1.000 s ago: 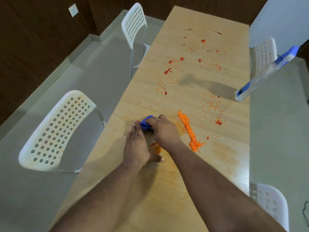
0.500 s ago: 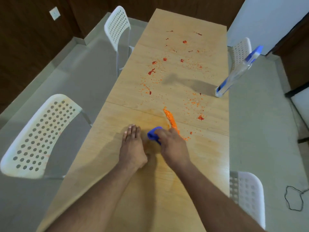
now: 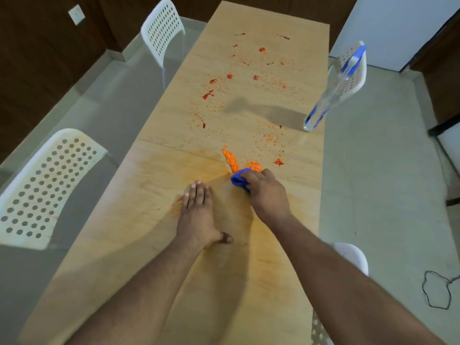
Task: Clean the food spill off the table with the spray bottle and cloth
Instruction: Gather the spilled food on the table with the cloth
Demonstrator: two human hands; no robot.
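My right hand (image 3: pixel 267 192) grips a bunched blue cloth (image 3: pixel 238 180) and presses it on the wooden table (image 3: pixel 249 282), right against a heap of orange crumbs (image 3: pixel 232 160). My left hand (image 3: pixel 198 212) lies flat on the tabletop beside it, fingers straight. Red sauce spots and scattered orange crumbs (image 3: pixel 249 78) cover the far half of the table. A clear spray bottle with a blue head (image 3: pixel 333 90) stands near the table's right edge, beyond the crumb heap. A wet orange smear surrounds my hands.
White perforated chairs stand at the left (image 3: pixel 47 185), far left (image 3: pixel 163 28), far right (image 3: pixel 354 70) and near right (image 3: pixel 351 255) of the table. A black cable (image 3: pixel 436 290) lies on the grey floor at right.
My right hand has pushed the cloth to the right and farther away, bunching the orange crumb line into a shorter heap. My left hand has stayed flat on the table.
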